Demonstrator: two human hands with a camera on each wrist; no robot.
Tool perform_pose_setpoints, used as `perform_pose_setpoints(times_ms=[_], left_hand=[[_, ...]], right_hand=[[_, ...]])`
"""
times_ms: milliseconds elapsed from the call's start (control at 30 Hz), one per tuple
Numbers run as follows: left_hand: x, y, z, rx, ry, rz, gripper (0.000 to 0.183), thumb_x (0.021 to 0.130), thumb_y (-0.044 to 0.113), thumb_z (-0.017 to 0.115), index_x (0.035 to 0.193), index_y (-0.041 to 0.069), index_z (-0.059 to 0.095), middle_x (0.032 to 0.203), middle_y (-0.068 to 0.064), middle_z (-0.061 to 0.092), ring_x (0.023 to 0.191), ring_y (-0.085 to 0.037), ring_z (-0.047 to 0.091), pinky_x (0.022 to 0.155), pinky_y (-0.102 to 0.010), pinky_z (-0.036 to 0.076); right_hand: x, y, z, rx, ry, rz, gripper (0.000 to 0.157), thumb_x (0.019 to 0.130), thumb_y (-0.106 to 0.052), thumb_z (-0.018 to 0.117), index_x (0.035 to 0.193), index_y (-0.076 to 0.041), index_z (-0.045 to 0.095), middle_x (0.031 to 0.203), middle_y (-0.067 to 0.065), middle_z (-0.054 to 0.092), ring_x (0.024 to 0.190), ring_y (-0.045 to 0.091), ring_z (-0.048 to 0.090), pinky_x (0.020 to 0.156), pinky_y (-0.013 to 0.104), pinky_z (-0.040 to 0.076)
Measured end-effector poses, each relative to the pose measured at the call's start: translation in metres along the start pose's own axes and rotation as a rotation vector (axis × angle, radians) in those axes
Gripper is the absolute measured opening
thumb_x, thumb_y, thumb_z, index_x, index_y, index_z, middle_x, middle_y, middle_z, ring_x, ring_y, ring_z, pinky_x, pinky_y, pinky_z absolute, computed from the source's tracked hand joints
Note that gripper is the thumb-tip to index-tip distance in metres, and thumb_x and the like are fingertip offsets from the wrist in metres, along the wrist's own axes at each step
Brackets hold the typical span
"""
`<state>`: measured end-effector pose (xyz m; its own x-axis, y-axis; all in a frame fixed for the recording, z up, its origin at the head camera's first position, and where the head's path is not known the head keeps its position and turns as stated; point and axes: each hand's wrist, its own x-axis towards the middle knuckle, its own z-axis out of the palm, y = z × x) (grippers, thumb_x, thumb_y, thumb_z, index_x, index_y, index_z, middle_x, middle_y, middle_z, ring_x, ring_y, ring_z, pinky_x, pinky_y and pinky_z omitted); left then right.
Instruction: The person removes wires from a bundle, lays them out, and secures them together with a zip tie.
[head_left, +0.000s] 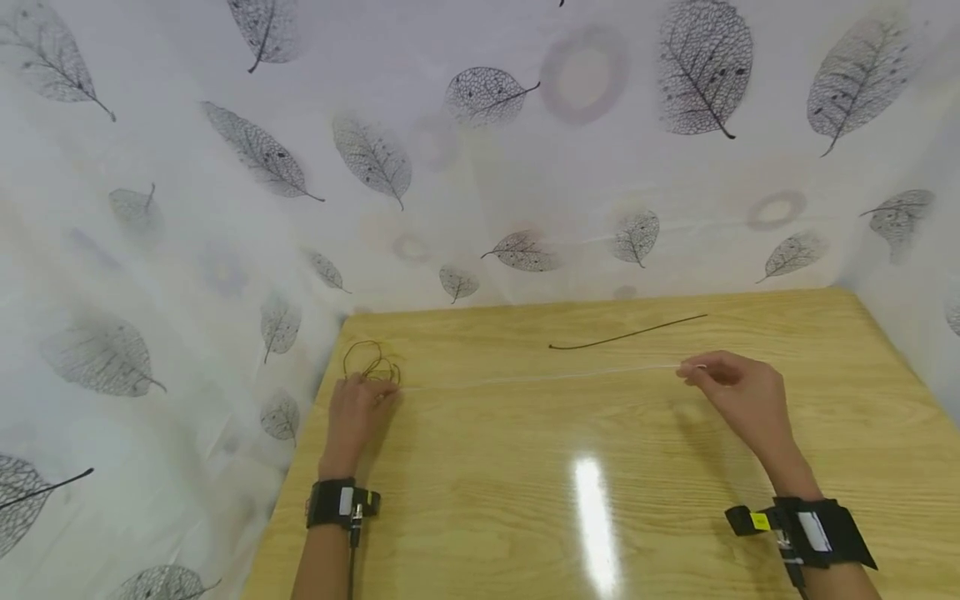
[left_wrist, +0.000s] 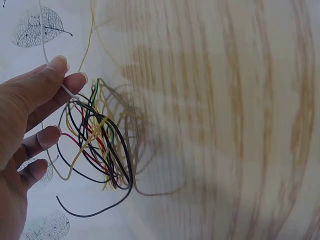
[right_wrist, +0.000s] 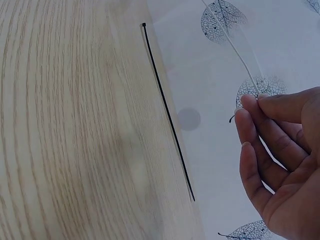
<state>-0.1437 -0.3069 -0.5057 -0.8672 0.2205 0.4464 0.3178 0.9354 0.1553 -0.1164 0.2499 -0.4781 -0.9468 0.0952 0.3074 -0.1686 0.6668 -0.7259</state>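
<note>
A thin white wire [head_left: 540, 377] stretches nearly straight across the table between two hands. At its left part, my left hand [head_left: 356, 412] pinches it between thumb and index finger. My right hand [head_left: 746, 396] pinches the other end with thumb and fingertips, raised above the tabletop. Beside the left fingers lies a loose tangle of thin wires [left_wrist: 95, 135], black, red, yellow and green in the left wrist view. Whether the white wire joins that tangle I cannot tell. Behind the white wire lies a black cable tie [right_wrist: 167, 107], its small head towards the left, touched by neither hand.
The wooden table [head_left: 480, 467] runs back to a whitish leaf-print sheet [head_left: 525, 183], which also hangs at the left and right sides. Each wrist wears a black strap [head_left: 330, 502] with a small camera and cable. A bright light reflection shows on the tabletop.
</note>
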Motion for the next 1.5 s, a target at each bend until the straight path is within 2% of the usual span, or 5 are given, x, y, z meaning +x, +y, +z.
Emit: perform_pose_setpoints(times_ms=[333, 700, 1067, 1367, 1500], left_hand=[[-0.010, 0.023, 0.005, -0.088, -0.100, 0.034, 0.013, 0.073, 0.022, 0.084, 0.085, 0.018, 0.079, 0.074, 0.006, 0.074, 0.070, -0.019, 0.058, 0.069, -0.039, 0.046], [-0.013, 0.044, 0.012, -0.092, -0.225, 0.049, 0.009, 0.073, 0.025, 0.084, 0.079, 0.023, 0.078, 0.079, 0.010, 0.074, 0.071, -0.013, 0.054, 0.072, -0.034, 0.045], [-0.012, 0.054, 0.015, -0.059, -0.257, 0.075, 0.011, 0.074, 0.030, 0.083, 0.080, 0.023, 0.077, 0.073, 0.013, 0.071, 0.065, -0.010, 0.049, 0.066, -0.029, 0.041], [-0.012, 0.055, 0.010, -0.061, -0.275, 0.069, 0.010, 0.073, 0.027, 0.084, 0.079, 0.022, 0.078, 0.076, 0.011, 0.073, 0.065, -0.011, 0.048, 0.065, -0.030, 0.040], [-0.012, 0.053, 0.009, -0.066, -0.258, 0.118, 0.008, 0.072, 0.024, 0.084, 0.077, 0.023, 0.078, 0.077, 0.009, 0.074, 0.065, -0.010, 0.051, 0.064, -0.029, 0.041]], right_hand=[[-0.023, 0.032, -0.028, -0.026, -0.105, 0.035, 0.021, 0.092, -0.030, 0.067, 0.104, -0.016, 0.077, 0.085, 0.007, 0.078, 0.073, -0.018, 0.060, 0.057, 0.007, 0.044], [-0.038, 0.059, -0.036, -0.186, -0.153, 0.093, 0.023, 0.087, -0.036, 0.072, 0.094, -0.015, 0.077, 0.084, 0.009, 0.077, 0.063, -0.008, 0.060, 0.048, 0.025, 0.048], [-0.042, 0.067, -0.031, -0.241, -0.131, 0.068, 0.013, 0.086, -0.023, 0.074, 0.090, -0.010, 0.074, 0.084, 0.014, 0.075, 0.073, 0.031, 0.068, 0.054, 0.032, 0.047], [-0.044, 0.072, -0.036, -0.279, -0.131, 0.067, 0.012, 0.085, -0.020, 0.075, 0.088, -0.009, 0.076, 0.084, 0.017, 0.075, 0.075, 0.036, 0.067, 0.055, 0.036, 0.046], [-0.048, 0.075, -0.044, -0.332, -0.132, 0.115, 0.021, 0.084, -0.030, 0.075, 0.088, -0.010, 0.079, 0.083, 0.018, 0.075, 0.075, 0.039, 0.066, 0.051, 0.035, 0.046]])
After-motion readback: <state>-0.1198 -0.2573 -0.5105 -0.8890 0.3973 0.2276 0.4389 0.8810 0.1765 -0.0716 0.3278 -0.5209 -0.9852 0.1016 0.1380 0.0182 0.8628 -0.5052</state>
